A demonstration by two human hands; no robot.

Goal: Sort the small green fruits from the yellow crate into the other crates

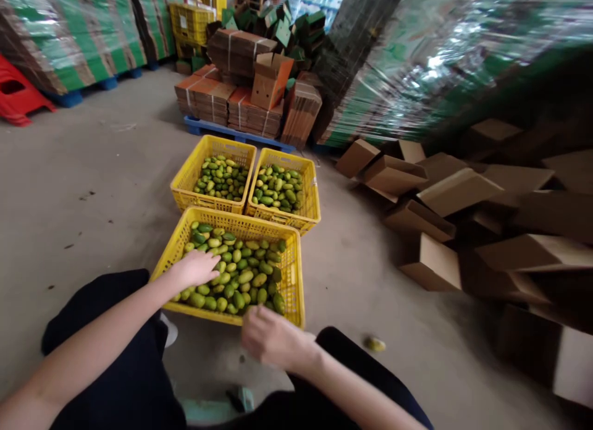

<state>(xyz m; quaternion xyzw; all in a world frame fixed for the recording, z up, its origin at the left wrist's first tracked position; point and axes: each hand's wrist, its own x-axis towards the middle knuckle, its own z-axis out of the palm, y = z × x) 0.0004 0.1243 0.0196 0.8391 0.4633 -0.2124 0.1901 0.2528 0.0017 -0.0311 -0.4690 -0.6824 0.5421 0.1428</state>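
A yellow plastic crate (296, 275) of green and yellow oval fruits (245, 275), like small mangoes, is on the floor in front of my knees. My left hand (198, 268) reaches over its left side, fingers stretched toward the middle and touching or just above the fruits. My right hand (271, 337) is at the crate's near rim, blurred, with its fingers curled in. Whatever it may hold is hidden. Behind this crate, two more yellow crates, one left (180, 189) and one right (315, 201), hold the same kind of fruit.
One loose fruit (374, 343) lies on the floor by my right knee. Open cardboard boxes (435, 257) are heaped on the right. Flattened cartons (208, 99) are stacked on a blue pallet (241, 135) behind the crates. A red stool (21, 93) is far left.
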